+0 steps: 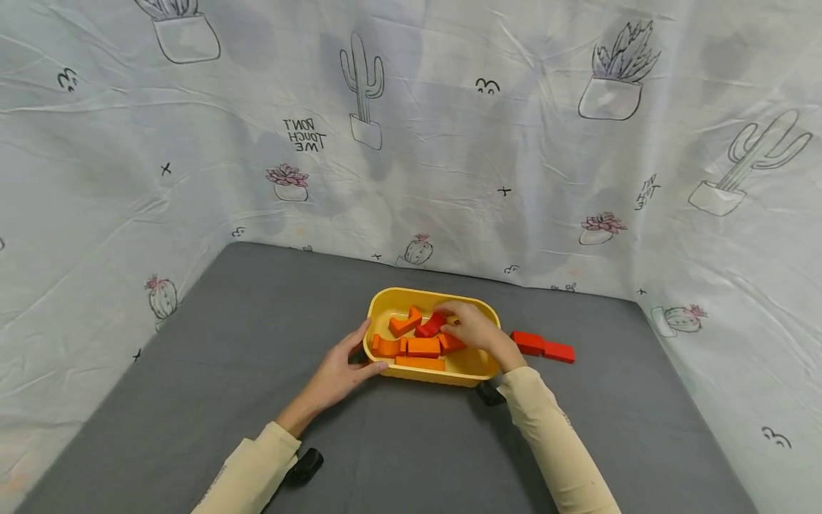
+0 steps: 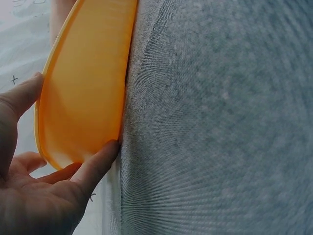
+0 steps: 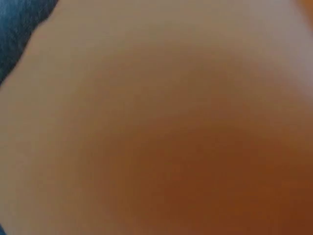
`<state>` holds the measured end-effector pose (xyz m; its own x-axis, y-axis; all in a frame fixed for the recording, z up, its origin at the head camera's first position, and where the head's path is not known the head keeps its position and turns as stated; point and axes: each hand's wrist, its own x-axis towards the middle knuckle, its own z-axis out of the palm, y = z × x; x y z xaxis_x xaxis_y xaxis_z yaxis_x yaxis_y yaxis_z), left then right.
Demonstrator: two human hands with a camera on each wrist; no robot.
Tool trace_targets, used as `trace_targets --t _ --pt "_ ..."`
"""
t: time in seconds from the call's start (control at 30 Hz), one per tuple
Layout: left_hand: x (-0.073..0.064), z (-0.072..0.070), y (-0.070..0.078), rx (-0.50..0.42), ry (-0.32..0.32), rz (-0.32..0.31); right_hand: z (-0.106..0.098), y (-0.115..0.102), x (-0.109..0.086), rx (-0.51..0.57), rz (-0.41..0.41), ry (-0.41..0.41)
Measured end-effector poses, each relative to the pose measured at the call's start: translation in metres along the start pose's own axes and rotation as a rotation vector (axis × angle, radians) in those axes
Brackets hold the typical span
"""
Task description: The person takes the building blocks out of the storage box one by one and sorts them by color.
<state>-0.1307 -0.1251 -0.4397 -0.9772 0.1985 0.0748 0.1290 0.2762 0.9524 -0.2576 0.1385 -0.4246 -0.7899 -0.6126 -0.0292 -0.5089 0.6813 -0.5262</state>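
A yellow plastic tub (image 1: 478, 368) stands on the grey cloth and holds several orange toy blocks (image 1: 423, 348). At its left end my left hand (image 1: 337, 369) grips it, the thumb along the near rim and the fingers around the end wall. The left wrist view shows that hand's fingertips against the tub's outer wall (image 2: 88, 83). My right hand (image 1: 473, 326) reaches over the right part of the tub and pinches a red block (image 1: 429, 325) among the orange ones. A blurred close surface fills most of the right wrist view, hiding the fingers there.
Two red blocks (image 1: 529, 343) lie end to end on the grey cloth (image 1: 257, 321), right of the tub. A white curtain (image 1: 437, 143) with cactus drawings hangs behind and along both sides. Black wrist devices (image 1: 305, 467) sit by both forearms.
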Motion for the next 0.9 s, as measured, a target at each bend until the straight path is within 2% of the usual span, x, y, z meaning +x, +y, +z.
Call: trace_targets --t 0.17,0.3,0.47,0.7,0.9 --pt "0.009 0.005 -0.032 -0.013 0.006 0.024 0.006 0.0 0.004 -0.004 -0.034 0.013" --pt "0.009 0.006 -0.034 -0.005 0.01 0.047 0.007 0.0 0.005 -0.017 -0.055 0.015" --pt "0.009 0.006 -0.034 -0.005 0.006 0.046 0.009 0.001 0.009 -0.039 -0.092 0.008" --pt "0.01 0.005 -0.03 -0.021 0.002 0.03 0.009 0.002 0.011 -0.014 -0.048 0.009" --pt "0.011 0.004 -0.03 -0.004 0.004 0.025 0.006 0.009 0.01 0.028 -0.044 -0.018"
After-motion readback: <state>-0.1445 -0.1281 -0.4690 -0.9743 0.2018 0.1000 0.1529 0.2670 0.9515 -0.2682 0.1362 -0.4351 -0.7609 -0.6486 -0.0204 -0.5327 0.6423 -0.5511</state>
